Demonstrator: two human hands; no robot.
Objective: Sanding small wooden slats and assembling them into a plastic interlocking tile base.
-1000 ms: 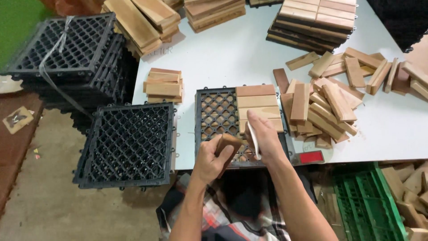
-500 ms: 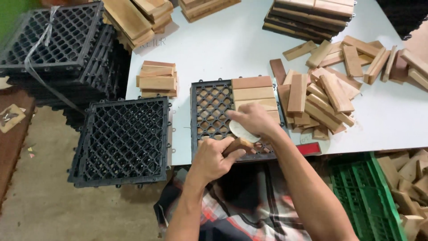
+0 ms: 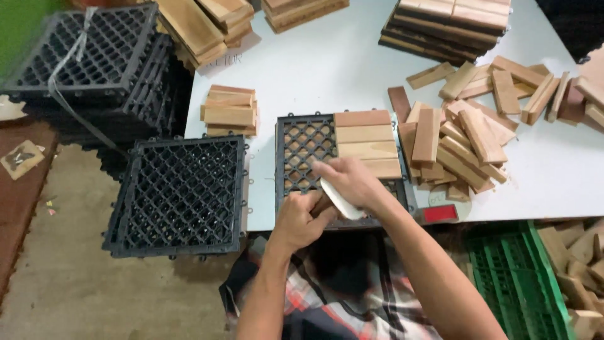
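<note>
White worktable [image 3: 327,69] over concrete floor [image 3: 69,283], both hands [image 3: 327,201] gripping a wooden slat [image 3: 324,204] on black grid tile [image 3: 305,151].

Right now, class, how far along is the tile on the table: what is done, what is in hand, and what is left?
Done: four wooden slats already cover the upper right part of the black grid. In hand: the left hand and right hand meet at the grid's near edge over another slat, mostly hidden. Left: the grid's left half shows open lattice, and a pile of loose slats lies to its right.
</note>
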